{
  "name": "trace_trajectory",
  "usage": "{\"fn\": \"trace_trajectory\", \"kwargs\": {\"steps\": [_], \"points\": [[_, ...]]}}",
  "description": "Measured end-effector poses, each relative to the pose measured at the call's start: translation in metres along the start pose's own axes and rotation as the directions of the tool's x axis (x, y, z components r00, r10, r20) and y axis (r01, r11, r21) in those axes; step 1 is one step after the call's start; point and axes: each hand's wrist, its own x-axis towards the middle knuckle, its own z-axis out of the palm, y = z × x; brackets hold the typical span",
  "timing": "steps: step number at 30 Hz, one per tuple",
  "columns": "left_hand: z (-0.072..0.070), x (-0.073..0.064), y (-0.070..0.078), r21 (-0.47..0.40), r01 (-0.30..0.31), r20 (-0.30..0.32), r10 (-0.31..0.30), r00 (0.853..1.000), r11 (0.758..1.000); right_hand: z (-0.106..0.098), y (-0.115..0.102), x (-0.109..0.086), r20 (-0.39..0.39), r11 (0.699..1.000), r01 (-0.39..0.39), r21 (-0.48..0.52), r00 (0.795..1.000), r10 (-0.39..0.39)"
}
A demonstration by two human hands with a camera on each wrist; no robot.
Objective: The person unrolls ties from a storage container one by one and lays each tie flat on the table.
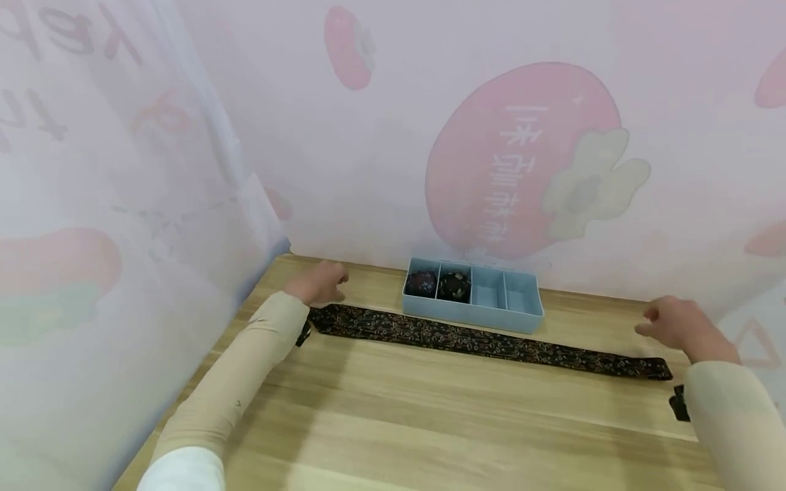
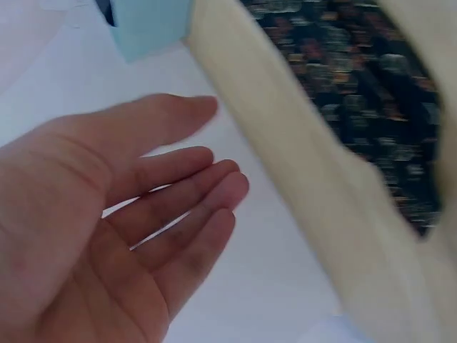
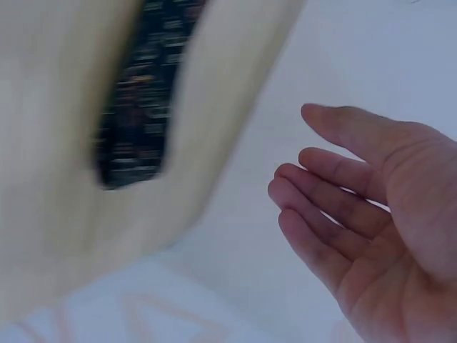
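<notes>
A dark patterned necktie lies stretched lengthwise across the wooden table, its pointed wide end at the left and its narrow end at the right. Above the wide end, my left hand holds nothing; the left wrist view shows its fingers relaxed, apart from the necktie. My right hand hovers near the narrow end, also holding nothing. Loosely bent fingers appear in the right wrist view, away from the necktie.
Behind the necktie stands a light blue divided box. Its two left compartments each hold a dark patterned roll, a reddish one and a black one. A pink-and-white printed curtain borders the table at the back and left.
</notes>
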Motion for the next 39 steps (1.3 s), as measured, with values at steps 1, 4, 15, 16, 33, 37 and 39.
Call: {"fn": "trace_trajectory", "kwargs": {"steps": [1, 4, 15, 16, 33, 37, 39], "points": [[-0.005, 0.003, 0.004, -0.008, -0.011, -0.002, 0.011, 1.000, 1.000, -0.006, -0.007, 0.004, 0.001, 1.000, 0.013, -0.005, 1.000, -0.013], [-0.018, 0.013, 0.017, -0.012, -0.036, -0.006, 0.036, 0.999, 0.999, -0.024, -0.030, 0.019, 0.019, 0.999, 0.045, -0.022, 0.999, -0.045], [-0.029, 0.047, 0.066, -0.017, -0.053, 0.035, 0.053, 0.998, 0.998, -0.046, -0.132, 0.078, 0.021, 0.971, 0.227, -0.078, 0.974, -0.226], [-0.027, 0.051, 0.070, -0.017, -0.056, 0.039, 0.056, 0.998, 0.998, -0.045, -0.142, 0.083, 0.023, 0.967, 0.245, -0.075, 0.969, -0.244], [0.028, 0.075, 0.090, 0.035, -0.012, -0.080, 0.015, 0.997, 0.999, 0.013, -0.257, 0.147, 0.043, 0.902, 0.430, -0.032, 0.902, -0.429], [0.038, 0.078, 0.094, 0.085, -0.016, -0.114, 0.026, 0.993, 0.996, 0.025, -0.257, 0.152, 0.063, 0.909, 0.414, -0.056, 0.910, -0.410], [0.043, 0.078, 0.096, 0.093, -0.010, -0.121, 0.022, 0.992, 0.996, 0.031, -0.257, 0.155, 0.086, 0.917, 0.395, -0.063, 0.917, -0.389]]}}
